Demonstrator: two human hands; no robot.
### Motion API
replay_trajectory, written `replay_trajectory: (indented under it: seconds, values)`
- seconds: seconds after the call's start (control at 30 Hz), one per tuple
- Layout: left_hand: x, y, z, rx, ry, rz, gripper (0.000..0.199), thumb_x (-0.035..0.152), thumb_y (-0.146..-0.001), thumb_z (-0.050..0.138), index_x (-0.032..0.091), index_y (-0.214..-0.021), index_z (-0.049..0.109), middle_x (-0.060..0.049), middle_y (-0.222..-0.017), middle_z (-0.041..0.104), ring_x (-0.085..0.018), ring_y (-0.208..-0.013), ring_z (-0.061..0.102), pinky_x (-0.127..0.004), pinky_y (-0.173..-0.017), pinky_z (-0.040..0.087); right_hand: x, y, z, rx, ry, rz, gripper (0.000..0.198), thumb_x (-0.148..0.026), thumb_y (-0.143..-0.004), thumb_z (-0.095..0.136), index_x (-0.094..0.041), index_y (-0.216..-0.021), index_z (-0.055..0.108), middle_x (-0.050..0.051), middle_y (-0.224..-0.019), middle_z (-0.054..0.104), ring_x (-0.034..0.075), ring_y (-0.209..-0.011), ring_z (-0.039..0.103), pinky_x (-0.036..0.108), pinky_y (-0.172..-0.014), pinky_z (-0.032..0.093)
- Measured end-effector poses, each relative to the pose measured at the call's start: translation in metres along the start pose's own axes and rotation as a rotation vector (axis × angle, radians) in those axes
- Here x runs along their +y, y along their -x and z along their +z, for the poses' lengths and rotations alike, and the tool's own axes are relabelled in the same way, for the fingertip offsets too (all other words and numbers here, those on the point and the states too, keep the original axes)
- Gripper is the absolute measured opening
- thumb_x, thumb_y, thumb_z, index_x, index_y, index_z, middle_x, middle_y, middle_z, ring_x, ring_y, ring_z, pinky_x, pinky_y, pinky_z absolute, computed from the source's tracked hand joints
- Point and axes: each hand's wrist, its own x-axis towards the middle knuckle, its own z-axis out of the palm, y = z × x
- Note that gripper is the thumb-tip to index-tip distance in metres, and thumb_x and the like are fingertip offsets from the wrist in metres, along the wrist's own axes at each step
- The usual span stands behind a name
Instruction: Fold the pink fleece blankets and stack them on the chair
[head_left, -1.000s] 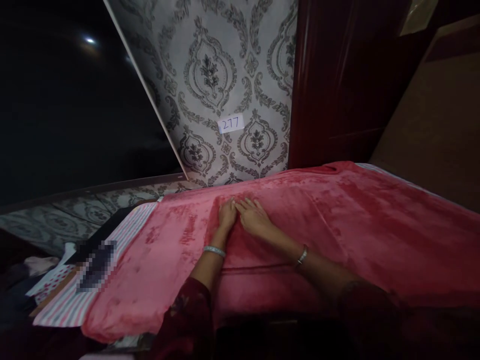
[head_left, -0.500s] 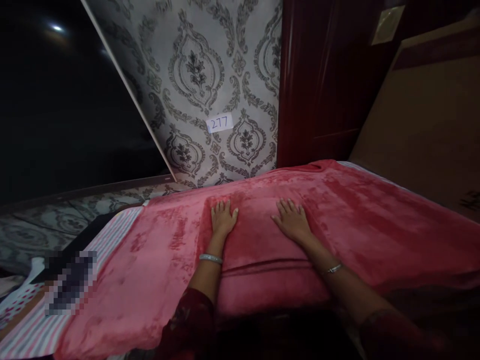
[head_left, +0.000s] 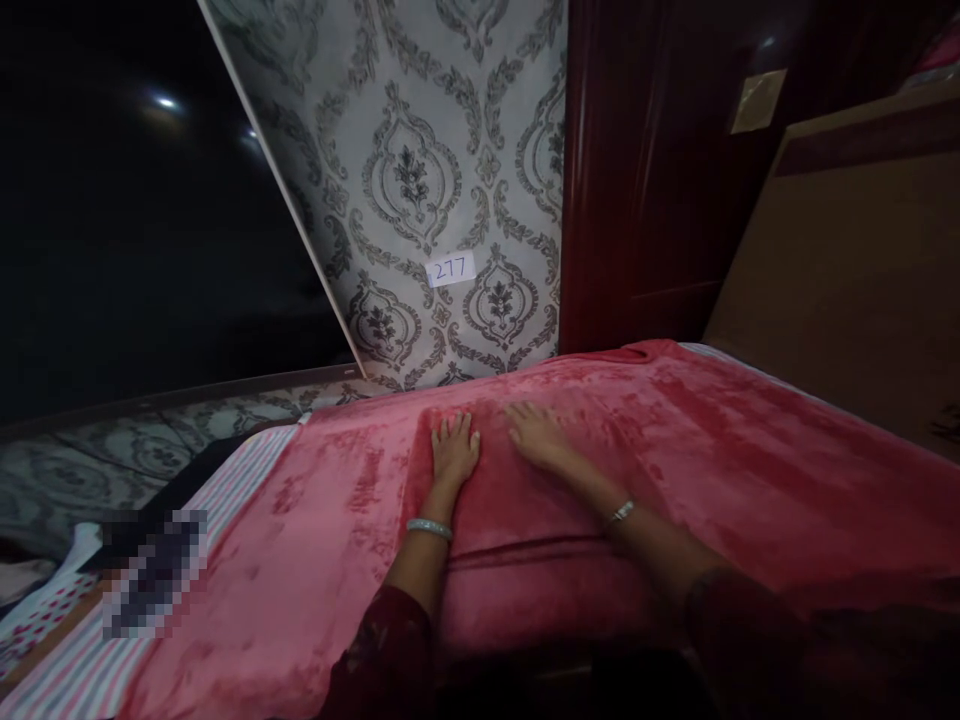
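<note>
A folded red plush piece of fabric [head_left: 517, 510] lies on top of a wide pink-red plush blanket [head_left: 277, 560]. On the left part of the folded piece rests my left hand [head_left: 454, 450], palm down with fingers spread. My right hand [head_left: 540, 435] lies flat over its upper middle, fingers stretched out and slightly blurred. Neither hand grips anything. Dark fold lines cross the near side of the folded piece, below both hands.
A large dark screen [head_left: 150, 220] stands at the left against patterned wallpaper [head_left: 412, 180], which bears a paper label [head_left: 451, 268] reading 277. A dark red wooden panel [head_left: 637, 180] and a brown board [head_left: 847, 260] stand at the right. Striped cloth [head_left: 247, 480] shows along the blanket's left edge.
My right hand has slid left across the folded fabric, closer to my left hand. My left hand stays at about the same spot on the fabric. The view has tilted slightly.
</note>
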Motion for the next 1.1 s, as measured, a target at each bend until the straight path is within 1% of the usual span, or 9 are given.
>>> replay_trajectory:
  seconds: [0.1, 0.17, 0.3, 0.43, 0.53, 0.63, 0.8, 0.93, 1.1]
  values:
    - [-0.002, 0.000, 0.002, 0.004, -0.017, 0.016, 0.057, 0.038, -0.101, 0.035, 0.026, -0.156, 0.041, -0.005, -0.163, 0.037, -0.035, -0.151, 0.030, -0.058, -0.121, 0.027, -0.034, -0.024, 0.005, 0.005, -0.037, -0.156, 0.053, -0.020, -0.102, 0.037, -0.016, -0.155, 0.041, 0.011, -0.161, 0.038, 0.029, -0.149, 0.033, 0.051, -0.120, 0.026]
    - [-0.004, -0.001, 0.003, 0.017, -0.036, 0.026, 0.056, 0.038, -0.100, 0.038, 0.026, -0.155, 0.043, -0.005, -0.163, 0.039, -0.036, -0.150, 0.032, -0.059, -0.121, 0.028, -0.040, -0.036, 0.010, 0.012, -0.036, -0.167, 0.049, -0.020, -0.104, 0.035, -0.021, -0.152, 0.047, 0.005, -0.159, 0.043, 0.025, -0.149, 0.033, 0.046, -0.120, 0.025]
    - [-0.005, -0.003, 0.005, 0.055, -0.066, 0.041, 0.055, 0.038, -0.100, 0.038, 0.025, -0.153, 0.047, -0.005, -0.161, 0.042, -0.037, -0.149, 0.035, -0.058, -0.120, 0.029, 0.003, -0.045, 0.012, 0.005, -0.016, -0.034, 0.047, -0.034, -0.106, 0.037, -0.022, -0.149, 0.051, 0.008, -0.157, 0.046, 0.028, -0.145, 0.039, 0.051, -0.119, 0.024]
    - [-0.004, -0.006, 0.006, 0.047, -0.056, 0.038, 0.056, 0.037, -0.100, 0.037, 0.023, -0.153, 0.046, -0.005, -0.161, 0.041, -0.037, -0.149, 0.034, -0.059, -0.120, 0.029, 0.075, -0.030, 0.010, -0.001, 0.025, 0.233, 0.053, -0.043, -0.105, 0.036, -0.020, -0.151, 0.049, 0.015, -0.159, 0.041, 0.035, -0.146, 0.036, 0.063, -0.116, 0.023]
    - [-0.003, -0.008, 0.007, 0.033, -0.053, 0.024, 0.056, 0.039, -0.100, 0.037, 0.024, -0.154, 0.045, -0.005, -0.161, 0.041, -0.037, -0.149, 0.034, -0.059, -0.121, 0.029, 0.106, -0.013, 0.012, -0.008, 0.008, 0.424, 0.058, -0.049, -0.105, 0.027, -0.024, -0.157, 0.039, 0.015, -0.164, 0.032, 0.038, -0.147, 0.033, 0.065, -0.112, 0.028]
    - [0.000, -0.006, 0.007, 0.030, -0.075, -0.003, 0.058, 0.040, -0.101, 0.036, 0.020, -0.155, 0.043, -0.008, -0.162, 0.039, -0.036, -0.150, 0.033, -0.056, -0.122, 0.028, 0.112, -0.004, 0.017, -0.011, -0.025, 0.516, 0.060, -0.051, -0.105, 0.026, -0.027, -0.159, 0.033, 0.014, -0.164, 0.031, 0.037, -0.146, 0.035, 0.063, -0.112, 0.029]
    - [0.004, -0.002, -0.001, -0.035, -0.105, -0.048, 0.060, 0.041, -0.101, 0.034, 0.016, -0.156, 0.039, -0.013, -0.163, 0.036, -0.031, -0.152, 0.031, -0.050, -0.125, 0.023, 0.106, -0.001, 0.019, 0.005, -0.027, 0.507, 0.059, -0.050, -0.104, 0.028, -0.027, -0.158, 0.035, 0.015, -0.161, 0.036, 0.037, -0.143, 0.039, 0.062, -0.113, 0.030]
    - [0.019, -0.006, -0.016, -0.119, -0.087, -0.096, 0.065, 0.050, -0.100, 0.032, 0.018, -0.156, 0.038, -0.014, -0.164, 0.035, -0.034, -0.152, 0.030, -0.056, -0.124, 0.020, 0.106, 0.000, 0.019, 0.028, -0.037, 0.499, 0.060, -0.051, -0.103, 0.027, -0.027, -0.157, 0.037, 0.015, -0.159, 0.040, 0.038, -0.141, 0.041, 0.062, -0.111, 0.033]
    - [0.055, -0.025, -0.022, -0.179, -0.019, 0.054, 0.070, 0.058, -0.099, 0.030, 0.019, -0.157, 0.035, -0.015, -0.167, 0.027, -0.035, -0.154, 0.022, -0.059, -0.124, 0.015, 0.109, 0.003, 0.024, 0.051, -0.025, 0.480, 0.061, -0.051, -0.103, 0.024, -0.026, -0.158, 0.037, 0.015, -0.159, 0.039, 0.038, -0.140, 0.042, 0.061, -0.110, 0.035]
